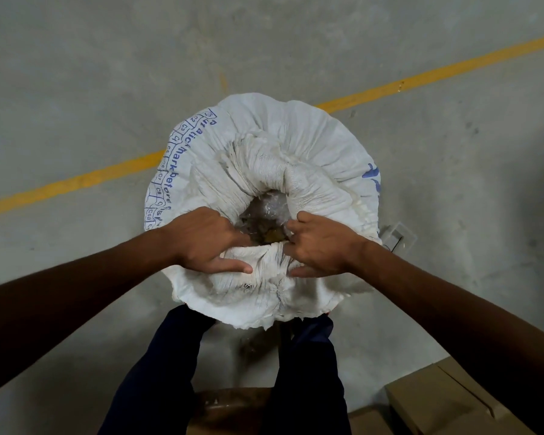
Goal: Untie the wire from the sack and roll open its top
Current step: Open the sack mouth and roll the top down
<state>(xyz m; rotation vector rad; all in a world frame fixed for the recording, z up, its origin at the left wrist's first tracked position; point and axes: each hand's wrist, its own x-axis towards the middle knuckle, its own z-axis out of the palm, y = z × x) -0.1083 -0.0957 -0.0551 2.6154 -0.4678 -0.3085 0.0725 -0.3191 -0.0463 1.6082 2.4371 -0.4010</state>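
Note:
A white woven sack (296, 136) with blue print stands upright on the concrete floor in front of me. Its crumpled mouth is partly open, and a clear plastic liner (267, 208) with yellowish contents shows in the hole. My left hand (208, 240) grips the near rim on the left, fingers tucked inside the opening and thumb outside. My right hand (319, 244) holds the near rim on the right the same way. No wire shows on the sack's neck.
A yellow painted line (76, 180) crosses the grey floor behind the sack. Cardboard boxes (446, 400) sit at the lower right, and a small clear object (398, 235) lies right of the sack. My legs (305, 372) in dark trousers stand just below it.

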